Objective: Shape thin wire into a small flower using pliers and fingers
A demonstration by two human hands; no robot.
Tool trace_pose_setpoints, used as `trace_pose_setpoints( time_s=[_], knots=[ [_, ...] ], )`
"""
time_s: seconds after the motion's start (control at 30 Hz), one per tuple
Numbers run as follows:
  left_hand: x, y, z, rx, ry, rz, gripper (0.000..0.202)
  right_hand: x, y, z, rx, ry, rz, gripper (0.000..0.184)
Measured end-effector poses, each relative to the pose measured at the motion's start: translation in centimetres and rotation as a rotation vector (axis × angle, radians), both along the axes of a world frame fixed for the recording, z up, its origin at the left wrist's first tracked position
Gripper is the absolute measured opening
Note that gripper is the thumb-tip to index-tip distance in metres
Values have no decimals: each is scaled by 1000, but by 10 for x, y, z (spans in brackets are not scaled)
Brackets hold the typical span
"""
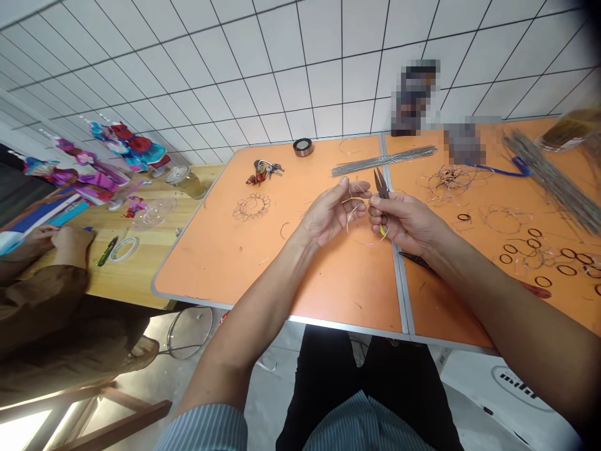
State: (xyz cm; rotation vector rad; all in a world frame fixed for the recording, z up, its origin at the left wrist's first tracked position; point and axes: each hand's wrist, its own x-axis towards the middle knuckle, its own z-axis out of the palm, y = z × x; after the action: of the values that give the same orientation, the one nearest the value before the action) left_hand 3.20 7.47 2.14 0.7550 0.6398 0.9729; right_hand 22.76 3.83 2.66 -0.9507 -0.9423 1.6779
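Head | right grip clamped on pliers | left grip by wire loop, cannot tell closure | white case, half-legible lettering

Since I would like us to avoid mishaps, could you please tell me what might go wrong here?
The pliers in the right hand are close to the left hand and might nip it. The thin wire loop between the hands could bend out of shape. The dark tool close by the right hand might get knocked.
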Motion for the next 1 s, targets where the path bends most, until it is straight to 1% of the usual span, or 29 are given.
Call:
trace_pose_setpoints(
  time_s=[0.13,0.23,0.4,0.6,0.77,0.87,1.0],
  knots=[
    [2,-3,-1,22,16,9,47,0,1,-2,15,4,-8,40],
    [5,-5,-1,87,75,31,48,-2,0,-3,59,-28,-29,43],
    [8,-5,-2,177,150,84,50,-5,-3,-5,122,-146,-77,45],
    [10,-6,1,188,206,113,50,-5,-3,-8,180,-290,-133,38],
    [11,-10,6,176,218,132,50,-7,-8,0,238,-427,-181,30],
    [11,-10,7,167,207,123,52,-8,-10,5,255,-494,-193,24],
    [11,-8,6,160,212,112,53,-7,-10,5,282,-523,-180,24]
  ],
)
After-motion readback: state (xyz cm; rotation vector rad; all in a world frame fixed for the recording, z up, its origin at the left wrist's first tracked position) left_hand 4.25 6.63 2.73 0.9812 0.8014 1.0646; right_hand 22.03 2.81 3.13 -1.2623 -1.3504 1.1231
